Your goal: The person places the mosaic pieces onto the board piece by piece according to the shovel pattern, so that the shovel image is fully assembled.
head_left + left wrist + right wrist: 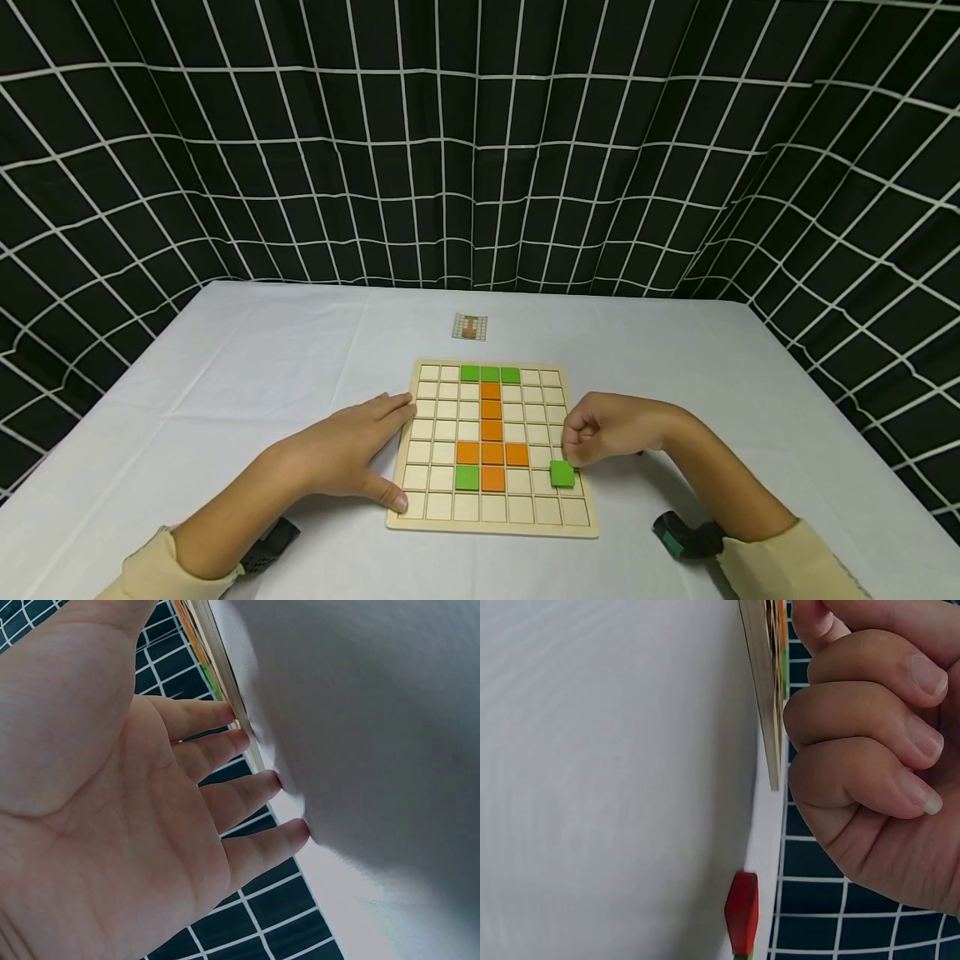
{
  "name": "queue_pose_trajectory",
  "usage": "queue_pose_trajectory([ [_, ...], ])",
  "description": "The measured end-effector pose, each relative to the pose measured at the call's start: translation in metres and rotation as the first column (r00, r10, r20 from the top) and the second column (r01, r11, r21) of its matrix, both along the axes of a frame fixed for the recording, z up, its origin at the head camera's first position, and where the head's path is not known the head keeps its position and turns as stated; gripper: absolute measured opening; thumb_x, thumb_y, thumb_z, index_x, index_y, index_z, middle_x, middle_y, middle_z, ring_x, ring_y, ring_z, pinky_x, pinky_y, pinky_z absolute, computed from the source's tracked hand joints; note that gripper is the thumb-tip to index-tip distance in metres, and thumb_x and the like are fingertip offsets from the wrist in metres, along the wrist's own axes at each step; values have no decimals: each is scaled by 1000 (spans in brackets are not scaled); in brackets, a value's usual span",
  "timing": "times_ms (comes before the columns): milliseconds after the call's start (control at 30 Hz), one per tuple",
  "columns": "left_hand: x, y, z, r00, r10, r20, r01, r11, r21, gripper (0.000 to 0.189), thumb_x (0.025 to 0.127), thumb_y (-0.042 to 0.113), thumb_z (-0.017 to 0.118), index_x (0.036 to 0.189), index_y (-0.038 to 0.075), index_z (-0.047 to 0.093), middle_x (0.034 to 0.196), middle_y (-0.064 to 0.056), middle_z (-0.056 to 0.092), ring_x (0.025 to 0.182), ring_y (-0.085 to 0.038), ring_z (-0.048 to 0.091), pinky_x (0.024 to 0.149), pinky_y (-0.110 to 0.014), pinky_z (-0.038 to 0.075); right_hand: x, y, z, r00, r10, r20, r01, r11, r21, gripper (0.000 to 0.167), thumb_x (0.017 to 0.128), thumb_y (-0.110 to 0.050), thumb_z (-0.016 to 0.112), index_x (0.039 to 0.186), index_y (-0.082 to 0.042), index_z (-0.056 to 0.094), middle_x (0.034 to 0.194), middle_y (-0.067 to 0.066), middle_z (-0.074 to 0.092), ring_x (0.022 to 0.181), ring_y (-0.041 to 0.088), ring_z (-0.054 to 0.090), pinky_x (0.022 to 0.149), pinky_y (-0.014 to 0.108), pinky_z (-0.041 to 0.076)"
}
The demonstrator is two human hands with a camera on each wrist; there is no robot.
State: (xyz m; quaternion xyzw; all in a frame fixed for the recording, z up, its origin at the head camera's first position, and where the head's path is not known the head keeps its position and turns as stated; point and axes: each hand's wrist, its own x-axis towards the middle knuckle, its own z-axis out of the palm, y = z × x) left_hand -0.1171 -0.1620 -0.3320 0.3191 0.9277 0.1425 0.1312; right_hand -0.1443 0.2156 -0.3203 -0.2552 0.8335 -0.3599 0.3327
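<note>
A wooden grid board (459, 507) lies on the white table. Green square tiles (490, 374) form a short row near its far edge, and orange tiles (491, 430) run in a column below them with one on either side. Near the bottom of that column sits another green tile (467, 477). My left hand (341, 454) rests against the board's left edge, its fingers (240, 791) straight and spread. Over the board's right side, my right hand (618, 429) pinches a green square tile (562, 473); its other fingers (870, 712) are curled. The tile's grip is hidden in the right wrist view.
A small pattern card (469, 327) lies beyond the board. A red piece (742, 911) with something green beside it lies on the table near the right hand. Black cloth with a white grid (480, 167) hangs behind the table.
</note>
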Motion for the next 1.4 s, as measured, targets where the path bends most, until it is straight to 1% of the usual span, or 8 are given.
queue_pose_trajectory([
  [133, 0, 1, -1, 1000, 2, 2, -2, 1000, 2, 122, 67, 72, 77, 155, 1, 34, 162, -15, 27, 147, -39, 25, 116, -53, 26, 0, -6, 1, 1000, 0, -8, 0, 1000, 17, 12, 86, -3, 70, 76, -8, 69, 59, -5, 42, 58, 12, 38, 53, 25, 27],
  [400, 0, -1, 1, 1000, 0, 3, 0, 1000, 12, 121, 67, 73, 76, 155, 1, 34, 161, -16, 27, 146, -41, 25, 116, -55, 26, -3, -16, 1, 998, 56, -39, -56, 998, 11, 12, 86, -4, 67, 75, -9, 69, 57, -5, 42, 57, 11, 38, 54, 25, 26],
  [467, 0, -1, 1, 1000, 1, 4, -1, 1000, 12, 121, 67, 73, 76, 155, 0, 34, 162, -16, 27, 146, -41, 25, 116, -56, 26, -2, -18, 0, 998, 53, -37, -53, 999, 10, 12, 86, -3, 68, 75, -9, 70, 57, -5, 42, 57, 11, 38, 54, 25, 26],
  [567, 0, 0, 0, 1000, 3, 5, -3, 1000, 5, 122, 67, 73, 75, 155, 1, 33, 162, -16, 27, 147, -40, 25, 116, -55, 26, -1, -22, -2, 999, 26, -19, -26, 1000, 12, 12, 85, -2, 68, 76, -8, 71, 57, -5, 42, 58, 12, 39, 56, 25, 28],
  [700, 0, 0, 0, 1000, -3, 3, 3, 1000, 8, 122, 67, 73, 75, 155, 0, 33, 161, -17, 27, 146, -41, 25, 116, -56, 26, 0, -27, -2, 1000, 6, -1, -6, 1000, 6, 12, 85, 0, 68, 76, -7, 71, 57, -4, 44, 58, 12, 39, 56, 26, 30],
  [967, -1, 0, 0, 1000, -4, 1, 4, 1000, -1, 121, 67, 72, 76, 155, 1, 33, 162, -16, 27, 146, -41, 25, 116, -54, 26, 1, -37, 0, 1000, 8, -1, -8, 1000, -10, 14, 85, 3, 66, 76, -6, 71, 57, -4, 47, 57, 11, 39, 55, 24, 32],
  [1133, -1, 0, 0, 1000, 0, 3, 0, 1000, -6, 121, 67, 73, 76, 156, 2, 33, 162, -15, 26, 147, -40, 25, 116, -54, 26, 0, -43, -1, 1000, 6, -12, -6, 1000, 0, 14, 85, 1, 67, 74, -7, 69, 57, -5, 45, 57, 11, 39, 56, 25, 31],
  [1400, -1, -2, 0, 1000, -11, 6, 10, 1000, 20, 122, 67, 74, 74, 155, -1, 33, 162, -17, 26, 146, -42, 25, 115, -56, 27, 0, -50, -2, 998, 48, -47, -47, 999, 24, 14, 84, -2, 69, 72, -9, 68, 55, -6, 43, 55, 10, 39, 56, 25, 32],
])
